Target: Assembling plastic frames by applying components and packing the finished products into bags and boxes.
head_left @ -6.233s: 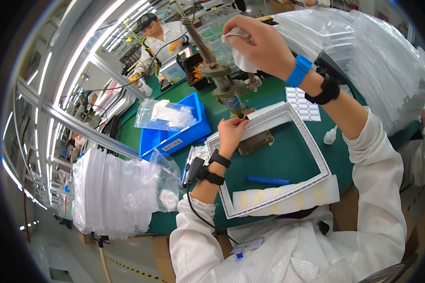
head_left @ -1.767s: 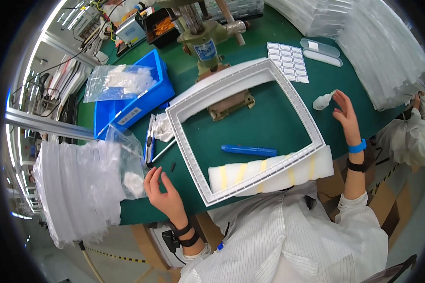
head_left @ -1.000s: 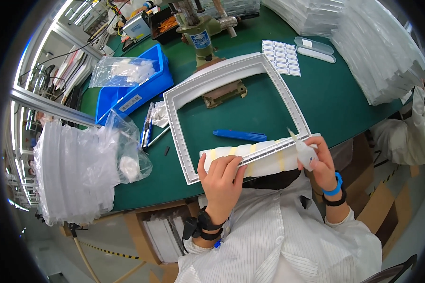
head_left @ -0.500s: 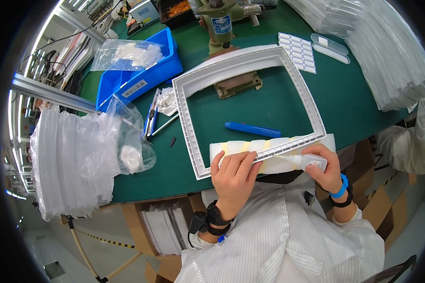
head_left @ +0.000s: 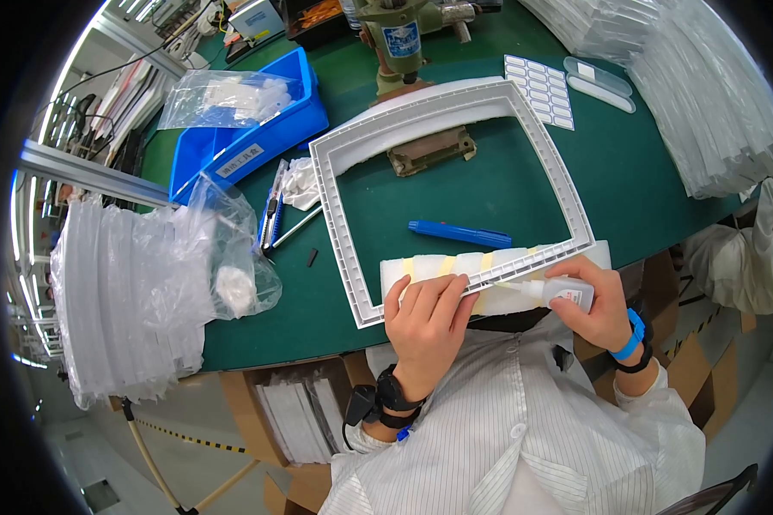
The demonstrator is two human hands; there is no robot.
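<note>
A white rectangular plastic frame lies tilted on the green bench, its near side over a white foam strip with yellow bands. My left hand grips the near side of that frame, fingers over the edge, fingertips close together. In my right hand is a small translucent glue bottle with a long thin nozzle, held sideways. Its tip points left at the near rail, just right of my left fingers; whether it touches I cannot tell. A blue marker pen lies inside the frame's opening.
Behind the frame stands a green metal press. On the left are a blue bin, a utility knife, and stacked plastic-wrapped parts. A label sheet, a clear case and more wrapped parts occupy the right.
My right wrist and forearm have shifted slightly right, and the bottle lies a little flatter. My left hand and the white frame stay almost where they were.
</note>
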